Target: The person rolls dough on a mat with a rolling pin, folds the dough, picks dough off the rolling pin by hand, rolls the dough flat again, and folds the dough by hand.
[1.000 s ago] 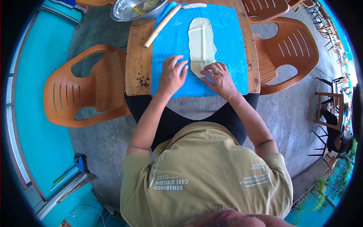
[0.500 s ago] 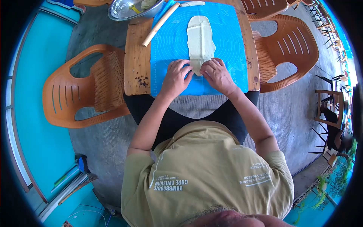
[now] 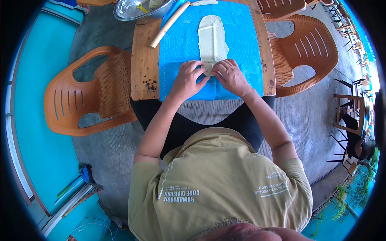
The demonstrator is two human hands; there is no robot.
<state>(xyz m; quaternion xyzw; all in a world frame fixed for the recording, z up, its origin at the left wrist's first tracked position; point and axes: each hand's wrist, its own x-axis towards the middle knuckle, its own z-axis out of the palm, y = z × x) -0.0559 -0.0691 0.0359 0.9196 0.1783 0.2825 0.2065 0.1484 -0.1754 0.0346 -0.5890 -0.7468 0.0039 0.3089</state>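
Note:
A long, flat sheet of dough (image 3: 213, 42) lies lengthwise on a blue marked silicone mat (image 3: 177, 52). Its near end narrows between my two hands. My left hand (image 3: 187, 79) is at the left corner of that end, fingers curled and thumb toward the dough's edge. On the opposite corner, my right hand (image 3: 233, 77) pinches the dough between thumb and fingers. The fingertips partly hide the near edge, which looks slightly folded over. A wooden rolling pin (image 3: 170, 25) rests slantwise on the mat's left side.
A metal bowl (image 3: 149, 17) with a yellow-handled utensil and some dough stands at the back left. Another dough strip (image 3: 203, 3) lies at the mat's far edge. The wooden table (image 3: 140, 68) has orange chairs (image 3: 76, 100) on both sides.
Both hands have moved slightly away from me and closer together at the near end of the dough. That end now reaches less far toward me.

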